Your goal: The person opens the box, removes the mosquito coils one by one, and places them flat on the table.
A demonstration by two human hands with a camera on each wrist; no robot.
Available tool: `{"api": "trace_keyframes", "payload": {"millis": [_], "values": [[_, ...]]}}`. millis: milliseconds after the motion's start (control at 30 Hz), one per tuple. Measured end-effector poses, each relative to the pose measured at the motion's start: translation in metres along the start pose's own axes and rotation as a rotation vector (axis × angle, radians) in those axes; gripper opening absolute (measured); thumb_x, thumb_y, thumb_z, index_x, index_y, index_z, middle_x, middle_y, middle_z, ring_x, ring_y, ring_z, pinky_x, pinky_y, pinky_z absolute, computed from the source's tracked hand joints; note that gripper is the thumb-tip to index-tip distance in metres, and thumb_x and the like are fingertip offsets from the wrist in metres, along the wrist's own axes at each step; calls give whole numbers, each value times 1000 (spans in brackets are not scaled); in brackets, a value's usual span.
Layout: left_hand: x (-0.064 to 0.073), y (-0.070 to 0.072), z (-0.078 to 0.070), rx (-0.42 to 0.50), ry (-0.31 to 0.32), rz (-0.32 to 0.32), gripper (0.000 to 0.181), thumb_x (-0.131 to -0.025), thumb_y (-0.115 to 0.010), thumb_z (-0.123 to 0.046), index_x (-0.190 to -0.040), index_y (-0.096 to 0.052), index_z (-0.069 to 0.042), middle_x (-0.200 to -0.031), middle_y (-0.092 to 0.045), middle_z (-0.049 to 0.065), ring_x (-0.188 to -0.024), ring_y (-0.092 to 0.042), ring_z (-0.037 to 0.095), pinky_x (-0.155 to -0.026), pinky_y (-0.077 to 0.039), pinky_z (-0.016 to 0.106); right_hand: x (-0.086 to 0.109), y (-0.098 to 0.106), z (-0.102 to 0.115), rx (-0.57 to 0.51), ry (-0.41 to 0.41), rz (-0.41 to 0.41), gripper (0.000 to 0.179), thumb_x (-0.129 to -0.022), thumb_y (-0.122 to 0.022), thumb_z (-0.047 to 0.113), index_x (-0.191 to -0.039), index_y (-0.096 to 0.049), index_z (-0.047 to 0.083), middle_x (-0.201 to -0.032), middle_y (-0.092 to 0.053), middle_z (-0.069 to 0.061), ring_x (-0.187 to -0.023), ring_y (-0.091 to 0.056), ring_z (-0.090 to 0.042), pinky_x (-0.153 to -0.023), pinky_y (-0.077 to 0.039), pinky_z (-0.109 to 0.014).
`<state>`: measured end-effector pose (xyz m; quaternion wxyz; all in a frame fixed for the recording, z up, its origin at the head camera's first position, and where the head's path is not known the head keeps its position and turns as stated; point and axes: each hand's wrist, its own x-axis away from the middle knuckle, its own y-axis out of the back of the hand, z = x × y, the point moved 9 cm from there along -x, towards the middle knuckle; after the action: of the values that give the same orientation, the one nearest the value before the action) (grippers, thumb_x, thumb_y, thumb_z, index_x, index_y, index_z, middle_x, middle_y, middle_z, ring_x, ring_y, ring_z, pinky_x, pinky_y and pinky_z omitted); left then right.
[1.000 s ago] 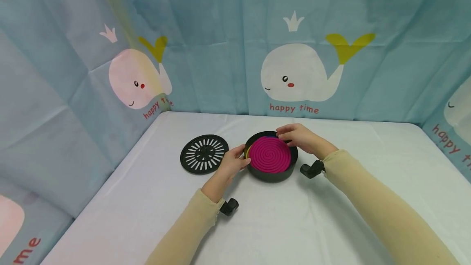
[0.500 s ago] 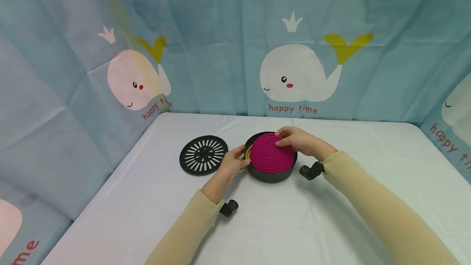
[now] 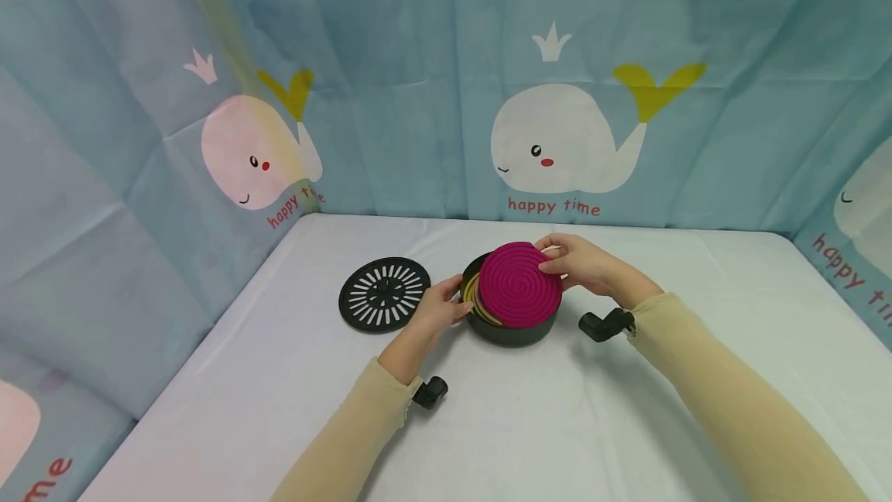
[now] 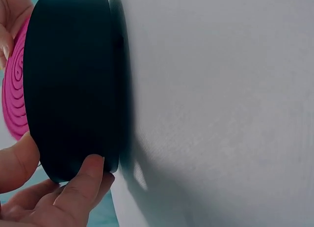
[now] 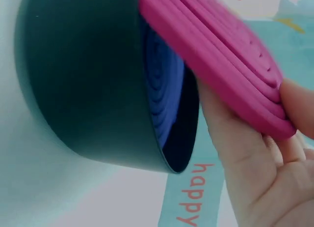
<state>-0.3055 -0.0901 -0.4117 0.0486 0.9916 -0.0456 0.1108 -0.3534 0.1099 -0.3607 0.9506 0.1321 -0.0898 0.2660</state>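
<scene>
A pink mosquito coil (image 3: pixel 519 285), a flat spiral disc, tilts over the mouth of a round black tin (image 3: pixel 512 338). My right hand (image 3: pixel 584 266) pinches the coil at its far right edge, thumb on top and fingers beneath. Around the tin's left side my left hand (image 3: pixel 437 308) grips, its thumb at the rim and its fingers on the outer wall (image 4: pixel 68 89). Inside the tin, a yellow coil (image 3: pixel 477 302) shows at the left in the head view. A blue coil (image 5: pixel 164 79) is visible under the pink one in the right wrist view.
A black slotted lid (image 3: pixel 385 294) lies flat on the white tablecloth (image 3: pixel 530 424), left of the tin. Blue curtains (image 3: pixel 404 138) printed with whales hang behind and beside the table. Small black cameras (image 3: pixel 430 392) are strapped at both wrists.
My right hand has taken hold of the pink coil and lifted its edge, moving slightly right. More of the yellow coil beneath now shows. The left hand stays on the tin.
</scene>
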Motion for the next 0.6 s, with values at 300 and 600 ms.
{"api": "trace_keyframes", "payload": {"millis": [300,600], "values": [[-2,-2,-1,-22,13,59,66,-93,-57,8,-152,-28,-1,-157,-25,18,-136,-37,33,-100,-44,43,19,29,0,-223,62,-121,56,-102,-43,0,-151,-17,-8,-113,-60,-7,-76,-65,-8,-69,-57,-30],[-2,-2,-3,-74,-1,111,68,-95,-56,6,-154,-24,-3,-157,-22,18,-135,-39,34,-98,-45,45,40,60,0,-492,102,-227,66,-102,-44,1,-154,-2,-5,-96,-64,2,-79,-65,-8,-68,-57,-26]]}}
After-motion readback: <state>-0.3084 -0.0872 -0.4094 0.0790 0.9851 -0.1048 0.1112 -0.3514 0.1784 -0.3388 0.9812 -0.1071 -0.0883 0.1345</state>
